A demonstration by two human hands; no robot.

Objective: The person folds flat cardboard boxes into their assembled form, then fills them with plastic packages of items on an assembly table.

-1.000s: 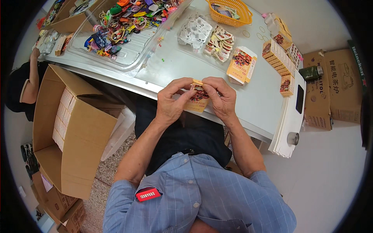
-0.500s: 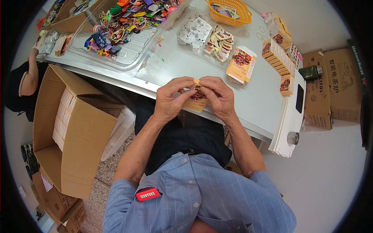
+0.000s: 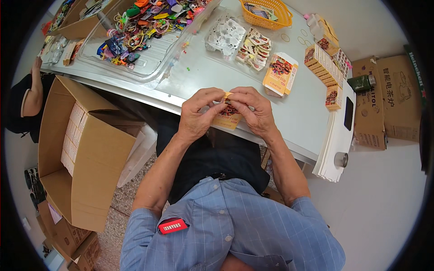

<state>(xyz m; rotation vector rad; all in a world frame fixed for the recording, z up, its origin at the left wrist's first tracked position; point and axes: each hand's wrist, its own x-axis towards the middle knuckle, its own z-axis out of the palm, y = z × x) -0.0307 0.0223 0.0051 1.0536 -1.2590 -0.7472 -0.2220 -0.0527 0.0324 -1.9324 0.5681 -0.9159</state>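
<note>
Both my hands meet at the table's near edge around a small yellow-orange printed carton [image 3: 227, 121]. My left hand [image 3: 197, 113] pinches its upper left side between thumb and fingers. With thumb and fingertips, my right hand [image 3: 256, 111] grips the upper right side. The carton's top end is partly hidden by the fingertips, and its printed lower part shows below them. Farther right on the table lies a stack of matching flat cartons [image 3: 280, 77]. Beyond my hands are a pile of printed cut-out cards [image 3: 255, 50] and a clear tray of small black-and-white packets [image 3: 224, 36].
A clear bin [image 3: 156, 74] of colourful trinkets stands at the far left, a yellow basket [image 3: 266, 17] at the back. Rows of filled small boxes [image 3: 323, 65] line the right side. An open cardboard box [image 3: 97, 167] stands left of me. Another person's arm [image 3: 32, 97] shows far left.
My hands stay almost in place on the carton, with only slight finger movement. The other person's arm at the far left has shifted a little.
</note>
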